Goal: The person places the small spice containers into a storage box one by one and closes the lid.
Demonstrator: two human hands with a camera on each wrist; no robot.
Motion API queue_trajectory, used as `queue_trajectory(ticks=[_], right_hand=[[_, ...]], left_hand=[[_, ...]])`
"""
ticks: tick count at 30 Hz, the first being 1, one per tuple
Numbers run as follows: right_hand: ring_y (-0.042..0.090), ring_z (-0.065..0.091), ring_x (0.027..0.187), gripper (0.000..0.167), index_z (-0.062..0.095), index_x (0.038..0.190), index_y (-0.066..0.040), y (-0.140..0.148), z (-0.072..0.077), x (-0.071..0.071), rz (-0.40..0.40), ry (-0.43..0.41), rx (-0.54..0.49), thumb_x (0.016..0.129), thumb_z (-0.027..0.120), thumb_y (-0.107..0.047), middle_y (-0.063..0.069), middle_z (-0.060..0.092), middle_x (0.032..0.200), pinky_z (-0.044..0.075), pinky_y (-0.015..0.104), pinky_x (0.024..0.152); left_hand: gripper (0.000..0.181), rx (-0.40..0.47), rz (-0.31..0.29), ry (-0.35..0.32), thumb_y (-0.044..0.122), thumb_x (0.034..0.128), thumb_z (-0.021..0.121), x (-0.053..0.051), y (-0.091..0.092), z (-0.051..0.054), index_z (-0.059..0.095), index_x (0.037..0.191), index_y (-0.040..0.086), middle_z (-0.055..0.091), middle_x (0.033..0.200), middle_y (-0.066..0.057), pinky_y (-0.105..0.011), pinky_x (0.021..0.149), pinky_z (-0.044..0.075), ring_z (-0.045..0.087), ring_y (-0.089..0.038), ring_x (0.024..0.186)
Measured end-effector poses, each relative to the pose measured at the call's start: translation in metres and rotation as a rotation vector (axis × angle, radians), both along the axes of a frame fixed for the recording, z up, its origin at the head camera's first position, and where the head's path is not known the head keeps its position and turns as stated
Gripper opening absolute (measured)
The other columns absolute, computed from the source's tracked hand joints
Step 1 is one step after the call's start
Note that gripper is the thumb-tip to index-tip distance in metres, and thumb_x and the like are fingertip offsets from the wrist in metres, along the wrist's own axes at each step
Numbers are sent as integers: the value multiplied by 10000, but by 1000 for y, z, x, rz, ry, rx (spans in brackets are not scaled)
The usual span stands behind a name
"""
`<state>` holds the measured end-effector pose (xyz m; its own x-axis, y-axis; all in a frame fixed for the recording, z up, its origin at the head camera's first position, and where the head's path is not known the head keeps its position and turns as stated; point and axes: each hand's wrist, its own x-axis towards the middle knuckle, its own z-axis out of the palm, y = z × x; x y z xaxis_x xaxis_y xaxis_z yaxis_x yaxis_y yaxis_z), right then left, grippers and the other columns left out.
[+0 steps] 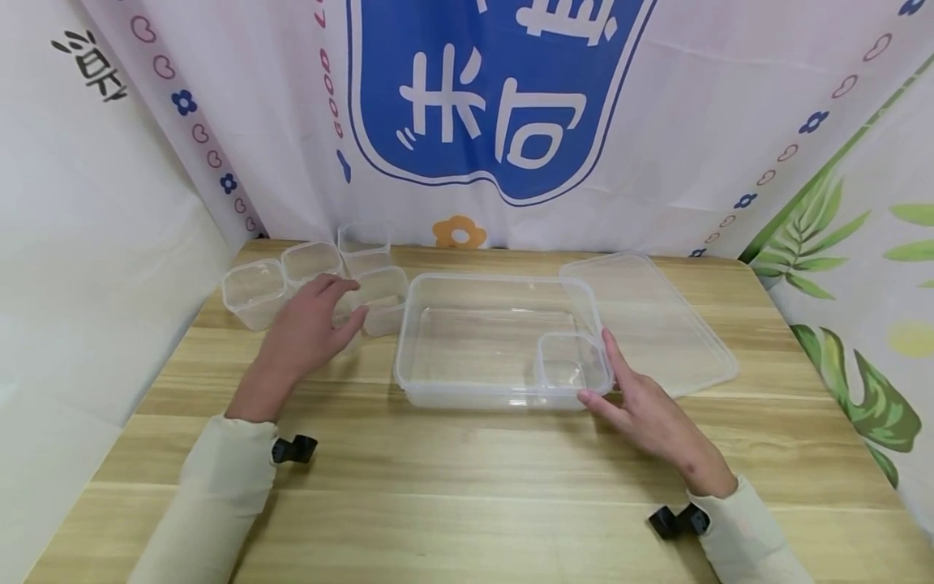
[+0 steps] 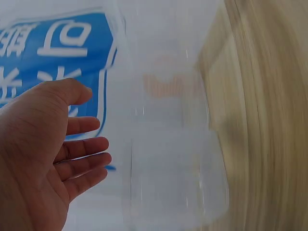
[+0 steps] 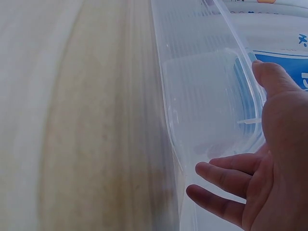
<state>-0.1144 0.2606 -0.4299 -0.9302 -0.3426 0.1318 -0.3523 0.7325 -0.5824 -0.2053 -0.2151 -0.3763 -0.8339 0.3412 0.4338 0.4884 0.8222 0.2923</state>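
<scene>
A large clear rectangular plastic container (image 1: 481,397) sits on the table, with one small clear plastic cup (image 1: 562,373) inside its front right corner. My right hand (image 1: 649,410) rests at that corner, its thumb by the front rim and its straight fingers along the right side. In the right wrist view the thumb touches the rim of the large container (image 3: 168,115). Several more small clear cups (image 1: 253,296) stand together at the back left. Above them hangs my left hand (image 1: 310,324), fingers loosely bent and apart. Nothing lies in its grasp in the left wrist view.
A flat, clear lid (image 1: 664,324) lies at the right, behind and beside the large container. Behind the wooden table (image 1: 452,503) hangs a printed cloth (image 1: 657,162). More cloth (image 1: 80,268) hangs at the left side.
</scene>
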Motion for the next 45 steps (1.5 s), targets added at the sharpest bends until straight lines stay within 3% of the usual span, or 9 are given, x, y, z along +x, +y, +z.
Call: queue_trajectory(ticks=[10,24,28,31,36,45], right_hand=[[482,571,1230,954,-42,1663,-170,0,-2,1,-12,-16,-1,1033,648,-363,397,481,1412,466,620,999],[445,627,1155,955,-43,1664,-177,0,-1,0,-6,-6,5,1032,651,-356,350,635,1233,498,604,961],[422,650,1121,952,-36,1664,-164,0,0,-1,-4,-1,7,1033,652,-350,301,682,1166,506,597,952],[394,671,1082,949,-35,1664,-159,0,1,-2,-2,-1,4,1034,652,-339,243,717,1098,515,591,939],[435,641,1132,948,-45,1664,-175,-1,1,-1,-4,-5,13,1037,644,-354,318,671,1178,503,608,944],[446,620,1162,949,-26,1665,-160,0,0,0,-7,-10,8,1032,651,-363,367,615,1255,503,609,947]], left_hand=[[428,26,51,-9,248,963,719,0,-37,-3,646,1273,-37,601,1238,-264,-618,948,449,566,-467,1120],[546,29,94,-55,346,973,710,4,-52,-14,604,1312,-69,558,1270,-307,-639,968,422,520,-486,1169],[615,32,101,-122,411,1008,656,4,-54,-14,550,1374,-72,502,1343,-333,-665,995,392,478,-509,1226],[700,32,102,-226,467,1022,616,3,-55,-15,474,1446,-72,433,1420,-362,-686,1035,352,424,-539,1293],[868,29,113,-383,534,1005,610,3,-58,-17,307,1553,-67,308,1527,-383,-694,1093,284,322,-559,1389],[1027,-10,116,-447,619,950,643,2,-61,-21,228,1584,-74,267,1549,-392,-694,1103,280,309,-565,1399]])
